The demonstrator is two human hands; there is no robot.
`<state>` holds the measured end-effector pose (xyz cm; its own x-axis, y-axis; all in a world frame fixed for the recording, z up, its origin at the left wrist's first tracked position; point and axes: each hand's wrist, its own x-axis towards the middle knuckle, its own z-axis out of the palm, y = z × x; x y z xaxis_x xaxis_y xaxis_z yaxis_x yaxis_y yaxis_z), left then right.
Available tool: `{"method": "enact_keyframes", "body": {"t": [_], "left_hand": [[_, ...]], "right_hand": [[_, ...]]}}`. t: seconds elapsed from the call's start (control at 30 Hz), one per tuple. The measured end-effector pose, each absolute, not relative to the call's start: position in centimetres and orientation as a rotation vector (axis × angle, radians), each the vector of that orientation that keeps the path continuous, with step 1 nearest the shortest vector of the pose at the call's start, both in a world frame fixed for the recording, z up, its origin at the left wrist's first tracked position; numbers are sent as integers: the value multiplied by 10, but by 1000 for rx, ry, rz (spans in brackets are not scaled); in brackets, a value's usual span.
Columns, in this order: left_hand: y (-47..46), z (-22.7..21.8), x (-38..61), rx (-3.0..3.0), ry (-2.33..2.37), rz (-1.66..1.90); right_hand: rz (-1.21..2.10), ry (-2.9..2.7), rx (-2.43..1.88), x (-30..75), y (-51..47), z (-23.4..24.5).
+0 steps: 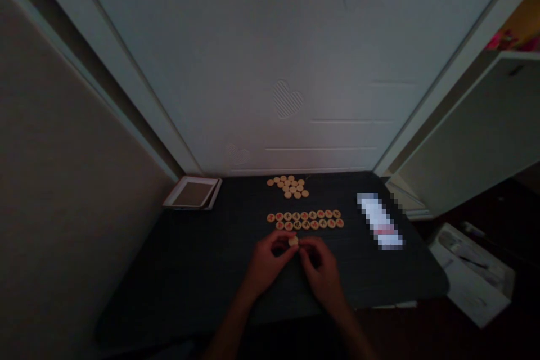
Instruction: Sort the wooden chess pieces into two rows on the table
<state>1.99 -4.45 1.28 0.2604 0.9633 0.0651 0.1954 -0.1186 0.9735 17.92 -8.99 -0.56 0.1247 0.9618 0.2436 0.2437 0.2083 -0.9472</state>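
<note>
And here's the left hand (266, 260), thumb and index finger pinched around a round piece (293, 241), blank side showing, just above the dark counter (185, 270)! Across from it, the right hand (324, 270) brings curled fingertips right up to the piece's right edge; whether they grip it too, I can't tell. Directly beyond both hands, two neat lines: a near row (314, 224) and a far row (304, 216), discs lettered in red and dark. Farther out, past those rows, a loose cluster (292, 189) of plain-faced discs! Out beyond the left hand, to its left, sits a shallow box (192, 181); well right of the right hand, a bright pixelated patch (379, 222).
</note>
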Motion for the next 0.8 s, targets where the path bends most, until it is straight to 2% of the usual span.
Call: {"method": "enact_keyframes", "body": {"t": [0.5, 0.8], "left_hand": [[-55, 7, 13, 1439, 1123, 961], [-57, 5, 15, 1434, 1119, 956]], "right_hand": [[718, -1672, -1132, 179, -86, -3], [654, -1645, -1202, 182, -85, -6]]}}
